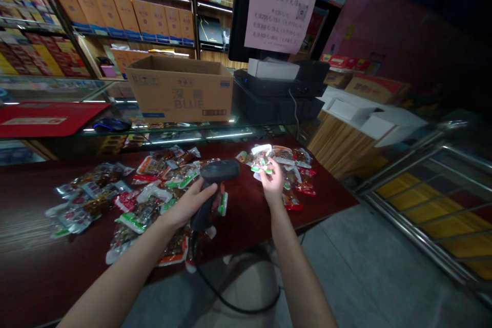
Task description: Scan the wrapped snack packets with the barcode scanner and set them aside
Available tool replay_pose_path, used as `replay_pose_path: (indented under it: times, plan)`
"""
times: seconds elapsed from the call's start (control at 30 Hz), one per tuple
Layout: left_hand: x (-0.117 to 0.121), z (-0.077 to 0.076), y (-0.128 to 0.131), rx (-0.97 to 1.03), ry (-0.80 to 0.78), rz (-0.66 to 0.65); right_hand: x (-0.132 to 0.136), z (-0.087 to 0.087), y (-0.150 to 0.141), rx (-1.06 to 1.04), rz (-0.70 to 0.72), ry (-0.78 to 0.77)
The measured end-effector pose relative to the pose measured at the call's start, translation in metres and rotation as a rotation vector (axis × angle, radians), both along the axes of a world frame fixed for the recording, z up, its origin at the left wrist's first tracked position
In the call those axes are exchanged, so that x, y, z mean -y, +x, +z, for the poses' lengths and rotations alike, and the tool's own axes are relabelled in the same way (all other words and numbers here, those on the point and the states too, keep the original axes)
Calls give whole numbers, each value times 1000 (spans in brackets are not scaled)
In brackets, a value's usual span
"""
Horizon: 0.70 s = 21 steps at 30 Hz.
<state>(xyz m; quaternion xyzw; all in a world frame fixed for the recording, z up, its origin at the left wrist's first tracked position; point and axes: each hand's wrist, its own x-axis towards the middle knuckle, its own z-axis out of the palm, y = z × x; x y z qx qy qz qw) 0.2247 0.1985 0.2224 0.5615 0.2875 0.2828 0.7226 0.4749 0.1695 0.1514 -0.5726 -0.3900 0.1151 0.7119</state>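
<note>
In my left hand point(198, 200) is a black handheld barcode scanner point(220, 170), gripped by its handle, its head pointing right. A cable point(215, 292) hangs from the handle and loops below the table edge. My right hand point(272, 179) pinches a small clear snack packet point(262, 158) with a green edge, brightly lit in front of the scanner. Many similar packets point(148, 210) lie in a loose pile to the left, partly behind my left hand and forearm. A smaller group of packets point(300, 177) lies just beyond and right of my right hand.
The packets lie on a dark red table point(31, 246). Behind it, a glass counter point(184, 136) carries an open cardboard box point(179, 89) and a monitor point(240, 18) with a paper sign point(279, 13). A metal railing point(415, 189) stands at the right.
</note>
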Motion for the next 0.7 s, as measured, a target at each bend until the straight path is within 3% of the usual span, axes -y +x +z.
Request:
replay_pose_path:
  times: [0.23, 0.43, 0.57, 0.7]
  plan:
    - [-2, -5, -2, -19, -3, -24, -3, -2, -2, -61, 3, 51]
    - [-9, -6, -2, -2, 10, 32, -4, -1, 2, -60, -54, 107]
    - [-11, 2, -2, 39, -61, 117, -2, 16, 23, 97, -193, 114]
    - [-9, 7, 0, 56, -83, 162, 1, 39, 56, 347, -301, -42]
